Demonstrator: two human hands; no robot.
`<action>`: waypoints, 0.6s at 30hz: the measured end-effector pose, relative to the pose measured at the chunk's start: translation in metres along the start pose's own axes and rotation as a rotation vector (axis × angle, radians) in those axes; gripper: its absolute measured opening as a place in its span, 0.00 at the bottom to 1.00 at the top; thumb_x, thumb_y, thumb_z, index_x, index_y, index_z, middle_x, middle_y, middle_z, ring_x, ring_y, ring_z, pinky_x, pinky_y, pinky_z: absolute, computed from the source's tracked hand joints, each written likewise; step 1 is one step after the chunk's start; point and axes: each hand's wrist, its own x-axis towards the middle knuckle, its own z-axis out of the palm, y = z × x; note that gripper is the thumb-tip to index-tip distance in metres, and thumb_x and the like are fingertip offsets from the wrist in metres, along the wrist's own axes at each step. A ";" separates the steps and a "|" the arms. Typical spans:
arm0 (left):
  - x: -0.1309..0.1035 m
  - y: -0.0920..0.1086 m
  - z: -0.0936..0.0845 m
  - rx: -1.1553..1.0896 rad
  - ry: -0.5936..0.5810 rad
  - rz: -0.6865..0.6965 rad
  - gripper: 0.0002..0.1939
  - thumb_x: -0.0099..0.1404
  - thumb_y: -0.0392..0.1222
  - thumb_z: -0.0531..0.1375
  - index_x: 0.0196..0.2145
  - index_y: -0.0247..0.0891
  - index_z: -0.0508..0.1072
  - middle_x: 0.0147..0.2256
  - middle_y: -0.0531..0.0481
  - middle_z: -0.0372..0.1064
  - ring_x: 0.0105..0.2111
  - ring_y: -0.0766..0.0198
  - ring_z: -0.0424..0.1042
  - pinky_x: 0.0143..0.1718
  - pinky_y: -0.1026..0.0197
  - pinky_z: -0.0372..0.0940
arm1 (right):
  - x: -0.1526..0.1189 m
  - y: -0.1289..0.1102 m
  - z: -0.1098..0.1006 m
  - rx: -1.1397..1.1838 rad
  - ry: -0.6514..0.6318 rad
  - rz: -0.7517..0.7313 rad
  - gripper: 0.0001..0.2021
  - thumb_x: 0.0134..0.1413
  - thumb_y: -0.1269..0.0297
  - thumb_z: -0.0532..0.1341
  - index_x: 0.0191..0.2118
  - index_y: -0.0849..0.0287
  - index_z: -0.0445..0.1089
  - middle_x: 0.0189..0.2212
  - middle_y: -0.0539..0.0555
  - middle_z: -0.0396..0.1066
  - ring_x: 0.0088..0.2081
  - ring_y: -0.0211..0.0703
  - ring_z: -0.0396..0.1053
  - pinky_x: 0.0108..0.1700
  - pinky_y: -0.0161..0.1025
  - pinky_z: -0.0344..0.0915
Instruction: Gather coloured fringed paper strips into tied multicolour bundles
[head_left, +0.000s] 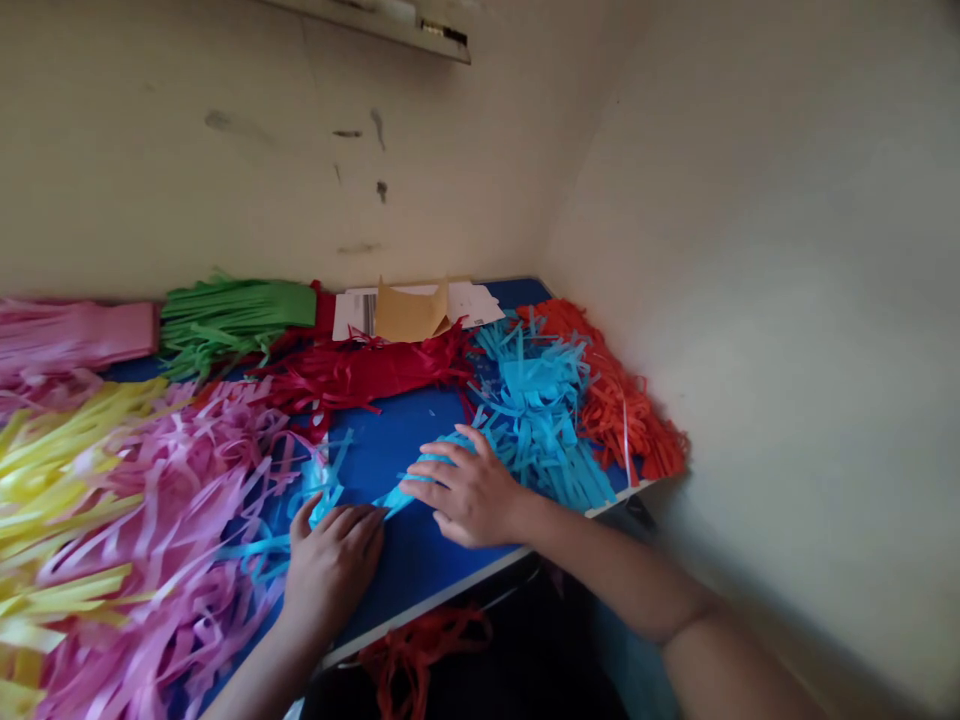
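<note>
Light-blue tissue paper fringe [394, 500] stretches across the table between my hands. My left hand [336, 555] is closed over its left end, and loose blue strips stick out past the thumb. My right hand [469, 490] lies palm down on the blue paper with its fingers stretched and a little apart. Beyond the right hand spreads a larger heap of light-blue fringe [544, 400]. The undersides of both hands are hidden.
Around the blue table [375, 440] lie red fringe [367, 375], green fringe [247, 305], orange fringe [622, 400], pink fringe [172, 520] and yellow fringe [67, 460]. A folded tan card [412, 312] rests on white papers by the wall. Orange-red strips [424, 645] hang below the front edge.
</note>
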 end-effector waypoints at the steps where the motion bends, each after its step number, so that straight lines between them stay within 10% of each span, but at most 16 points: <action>1: -0.001 -0.001 -0.001 -0.011 0.010 -0.005 0.10 0.69 0.37 0.55 0.36 0.41 0.78 0.32 0.51 0.79 0.32 0.60 0.77 0.58 0.45 0.53 | 0.000 0.001 0.003 -0.023 0.011 -0.032 0.13 0.58 0.67 0.60 0.48 0.53 0.71 0.50 0.52 0.74 0.58 0.50 0.61 0.63 0.59 0.39; 9: -0.001 0.003 -0.006 0.059 0.072 0.026 0.10 0.68 0.35 0.56 0.38 0.42 0.78 0.31 0.52 0.79 0.33 0.59 0.78 0.61 0.41 0.50 | -0.008 0.045 0.001 -0.084 -0.044 -0.020 0.08 0.63 0.67 0.59 0.39 0.50 0.76 0.41 0.48 0.78 0.53 0.47 0.65 0.59 0.57 0.45; 15: 0.000 0.015 -0.008 0.114 0.022 -0.002 0.12 0.68 0.33 0.55 0.37 0.42 0.77 0.32 0.53 0.79 0.34 0.59 0.77 0.61 0.40 0.47 | -0.005 -0.012 -0.002 -0.240 0.012 0.022 0.16 0.65 0.68 0.54 0.56 0.56 0.67 0.60 0.56 0.65 0.62 0.52 0.55 0.62 0.58 0.45; 18: -0.007 0.014 -0.008 0.132 -0.046 0.008 0.13 0.68 0.32 0.54 0.38 0.44 0.77 0.35 0.53 0.78 0.36 0.58 0.76 0.59 0.41 0.49 | -0.008 -0.027 0.030 -0.220 0.047 -0.076 0.12 0.66 0.71 0.53 0.47 0.58 0.72 0.46 0.55 0.75 0.49 0.45 0.67 0.56 0.49 0.54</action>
